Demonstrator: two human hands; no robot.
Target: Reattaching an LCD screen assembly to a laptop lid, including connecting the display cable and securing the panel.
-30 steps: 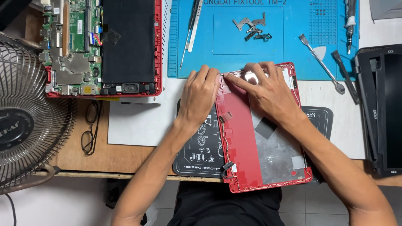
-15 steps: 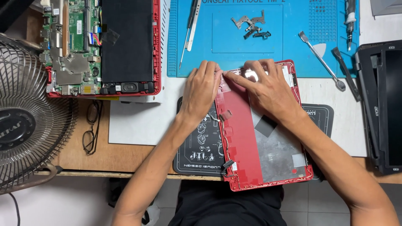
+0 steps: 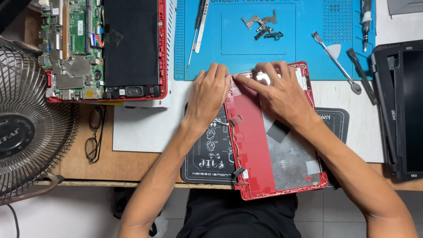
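To my left, the fan (image 3: 26, 132), glasses (image 3: 93, 134) and opened laptop base (image 3: 105, 48) lie untouched. Since a second ago little has changed: my left hand (image 3: 210, 98) has stayed with fingers curled, pressing the top-left corner of the red lid cover (image 3: 273, 145), while my right hand (image 3: 275, 90) has kept its fingertips spread flat on the top edge, pinching nothing I can see. So I judge this corner work unfinished. The cover lies inside-up on the black mat (image 3: 207, 154), grey foil showing, below the blue mat (image 3: 273, 39).
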